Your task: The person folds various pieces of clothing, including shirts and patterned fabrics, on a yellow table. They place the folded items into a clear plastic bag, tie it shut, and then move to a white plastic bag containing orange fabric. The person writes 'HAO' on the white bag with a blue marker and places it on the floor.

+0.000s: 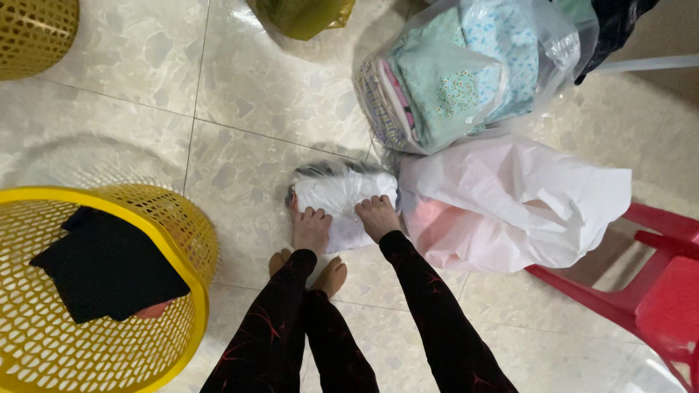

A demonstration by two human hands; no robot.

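- Fingers [314,214] of my left hand [312,230] and of my right hand [378,215] are lying flat and uncurled, pressing down on a white plastic-wrapped bundle [342,195] without gripping it.
- Bundle is resting on the tiled floor [247,109], just ahead of my bare feet [331,276], touching the white-and-pink plastic bag [510,207].
- I am judging it soft, light and slippery in its film; the short ends look best for taking hold.
- Its long axis is running left to right across my view.
- Yellow laundry basket [182,233] is standing to my left; a clear bag of folded clothes [459,73] lies beyond.
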